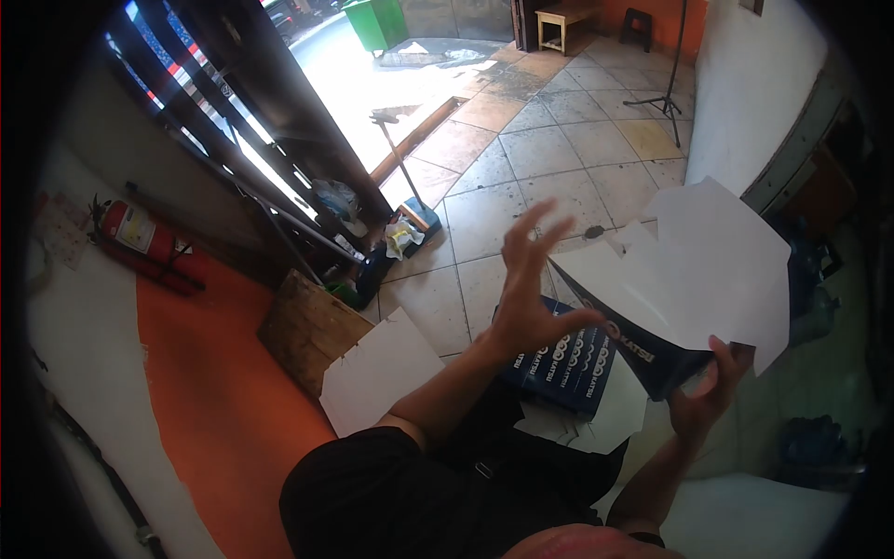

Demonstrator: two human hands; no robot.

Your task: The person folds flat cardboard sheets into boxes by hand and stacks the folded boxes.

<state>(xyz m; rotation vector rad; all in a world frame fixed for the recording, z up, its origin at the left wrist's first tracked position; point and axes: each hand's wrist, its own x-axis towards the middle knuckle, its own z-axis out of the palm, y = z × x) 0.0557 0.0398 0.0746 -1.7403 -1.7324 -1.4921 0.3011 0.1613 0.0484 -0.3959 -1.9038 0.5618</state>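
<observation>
My right hand (703, 396) grips the lower corner of a partly folded cardboard box (708, 270), white inside, with a dark blue outer side printed "KATSU". The box is raised and tilted, its white flaps spread out. To its left is my left hand (540, 307), fingers spread and curved, holding nothing. Its thumb reaches close to the box's blue edge; I cannot tell whether it touches. Below my hands lies a stack of dark blue printed boxes (579, 368) with repeated "KATSU" lettering, partly hidden by my left forearm. White card (619, 410) shows beside the stack.
A white card sheet (386, 368) leans by a wooden board (312, 326) at left. A fire extinguisher (149, 238) is near the orange wall. A broom or mop (405, 163) stands by the doorway. A tripod stand (669, 102) and blue water jugs (815, 312) are at right.
</observation>
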